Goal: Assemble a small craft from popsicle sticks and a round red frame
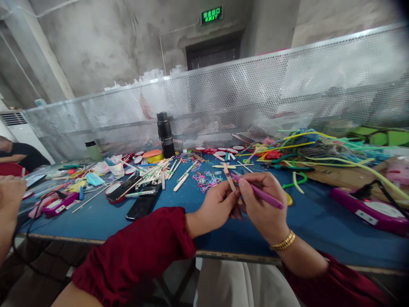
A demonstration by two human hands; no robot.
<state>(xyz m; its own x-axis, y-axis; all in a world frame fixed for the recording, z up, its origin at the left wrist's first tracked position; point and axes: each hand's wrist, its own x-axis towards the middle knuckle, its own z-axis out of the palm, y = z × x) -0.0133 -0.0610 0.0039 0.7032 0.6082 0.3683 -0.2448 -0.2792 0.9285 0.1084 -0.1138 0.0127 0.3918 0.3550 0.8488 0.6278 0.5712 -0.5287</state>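
Observation:
Near the front of the blue table, my left hand pinches a flat wooden stick that points up and away from me. My right hand is closed round a purple pen, its tip end close to the stick. The two hands are almost touching, and the fingers partly hide the lower part of the stick. Just beyond them lies a scatter of small coloured rubber bands. A pile of wooden sticks lies to the left, next to a black phone.
A black bottle stands by the perforated metal screen. Tangled coloured strips lie at right, near a purple power strip. Another purple power strip sits at left. Another person's hand is at the left edge.

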